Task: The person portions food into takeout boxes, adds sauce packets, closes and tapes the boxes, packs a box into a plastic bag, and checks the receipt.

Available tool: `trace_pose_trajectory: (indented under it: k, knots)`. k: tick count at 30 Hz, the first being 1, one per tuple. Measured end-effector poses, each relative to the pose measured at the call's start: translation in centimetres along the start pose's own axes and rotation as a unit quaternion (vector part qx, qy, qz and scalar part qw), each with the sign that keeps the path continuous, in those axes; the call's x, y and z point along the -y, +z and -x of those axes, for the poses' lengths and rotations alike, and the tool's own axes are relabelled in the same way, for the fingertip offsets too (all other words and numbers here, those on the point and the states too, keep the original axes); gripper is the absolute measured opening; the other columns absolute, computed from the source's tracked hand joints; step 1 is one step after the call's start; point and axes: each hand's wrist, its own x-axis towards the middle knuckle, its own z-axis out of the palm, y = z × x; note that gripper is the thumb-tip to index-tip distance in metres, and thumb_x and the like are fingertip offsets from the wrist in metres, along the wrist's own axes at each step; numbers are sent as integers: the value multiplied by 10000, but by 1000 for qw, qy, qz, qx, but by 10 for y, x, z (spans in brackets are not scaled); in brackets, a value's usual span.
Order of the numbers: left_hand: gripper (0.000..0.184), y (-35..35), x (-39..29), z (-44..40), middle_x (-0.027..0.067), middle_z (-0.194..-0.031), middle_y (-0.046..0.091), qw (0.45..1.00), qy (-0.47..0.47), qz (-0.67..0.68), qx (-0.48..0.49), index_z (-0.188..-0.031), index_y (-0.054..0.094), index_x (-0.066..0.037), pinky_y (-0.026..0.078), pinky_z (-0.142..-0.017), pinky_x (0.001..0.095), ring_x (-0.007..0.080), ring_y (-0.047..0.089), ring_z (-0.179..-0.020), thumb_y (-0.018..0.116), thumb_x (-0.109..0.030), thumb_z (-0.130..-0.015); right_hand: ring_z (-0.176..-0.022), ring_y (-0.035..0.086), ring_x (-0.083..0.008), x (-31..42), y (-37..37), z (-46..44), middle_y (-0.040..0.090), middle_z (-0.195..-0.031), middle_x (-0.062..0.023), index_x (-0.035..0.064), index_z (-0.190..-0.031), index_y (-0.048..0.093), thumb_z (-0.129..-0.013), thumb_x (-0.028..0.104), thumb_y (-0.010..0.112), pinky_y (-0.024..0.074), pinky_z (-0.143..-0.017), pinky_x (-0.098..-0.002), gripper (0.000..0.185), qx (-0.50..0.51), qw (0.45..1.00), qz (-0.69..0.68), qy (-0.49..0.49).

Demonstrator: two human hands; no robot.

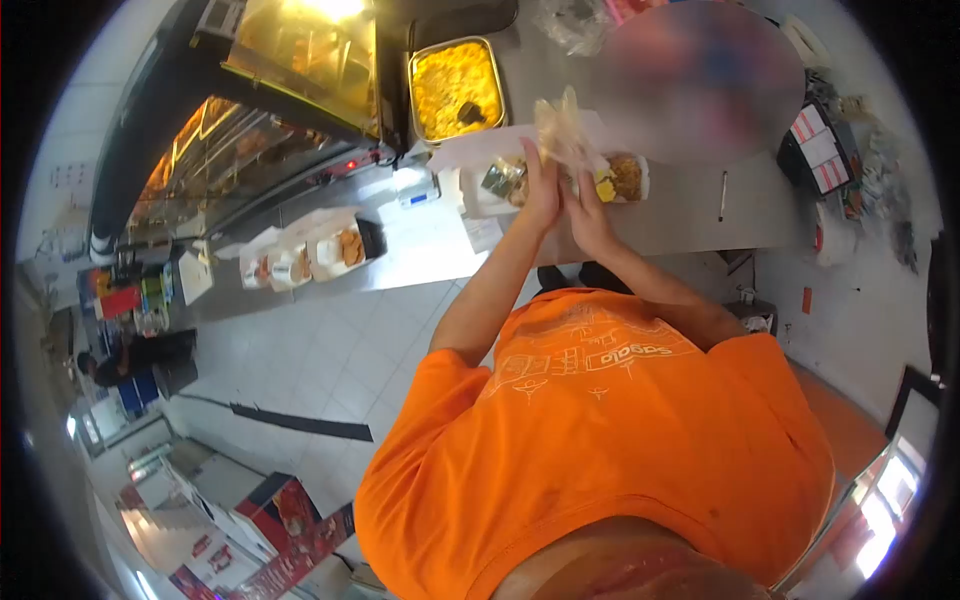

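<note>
My left hand (pixel 543 193) and my right hand (pixel 590 218) are close together over the counter, fingers pointing forward. Between and beyond them is a thin, translucent plastic glove (pixel 562 128), with finger-like tips standing up. Both hands seem to grip its lower part, though some fingertips are hidden by it. Behind my left hand, an open white takeaway box (pixel 483 203) holds wrapped food (pixel 505 178). To the right of my right hand, brown and yellow food (pixel 624 178) sits in the box.
A metal tray of yellow food (pixel 455 85) with a dark utensil stands behind. At left are a lit glass warmer (pixel 300 60), a small scale (pixel 415 188) and filled boxes (pixel 300 258). A pen (pixel 723 195) lies right. Another person (pixel 135 360) is far left.
</note>
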Motion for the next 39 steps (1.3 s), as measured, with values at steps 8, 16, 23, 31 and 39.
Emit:
trace_pose_trajectory:
  k: [8, 16, 23, 31, 39]
  knots:
    - [712, 23, -14, -307, 216, -1412, 511, 813, 258, -521, -18, -1416, 438, 25, 386, -1088, 363, 341, 498, -1293, 615, -467, -934, -1139, 602, -298, -53, -170, 54, 632, -1225, -139, 68, -1165, 667, -917, 188, 673, 469, -950, -390, 276, -37, 970, 141, 193]
    - [477, 32, 6, -267, 273, -1196, 608, 711, 351, -602, -95, -1168, 606, 62, 428, -1011, 436, 416, 556, -1161, 726, -273, -850, -1073, 589, -360, -173, -333, 56, 640, -1129, -162, 68, -1115, 659, -881, 213, 690, 441, -963, -456, 277, -224, 870, 384, 212]
    - [397, -100, -10, -34, 155, -1191, 466, 595, 428, -432, -526, -1250, 443, 35, 361, -971, 403, 290, 461, -1087, 625, -131, -939, -1128, 586, -399, -218, -347, 26, 607, -1162, -245, 71, -1163, 577, -896, 185, 658, 462, -949, -493, 302, -167, 840, 421, 299]
    - [859, -229, 74, 73, 247, -1034, 672, 671, 10, -447, -592, -1403, 274, 55, 505, -895, 423, 371, 660, -956, 802, -200, -775, -795, 699, -216, -218, -312, 2, 682, -879, -112, 39, -1098, 578, -939, 155, 582, 519, -664, -344, 196, -113, 933, 0, 341]
    - [789, -264, 166, 84, 194, -1149, 544, 889, -75, -223, -393, -1355, 296, -5, 574, -670, 353, 277, 636, -921, 800, 12, -748, -729, 677, -204, -171, -263, 16, 681, -904, -89, 80, -1087, 582, -965, 301, 526, 520, -604, -319, 259, -255, 885, -244, 304]
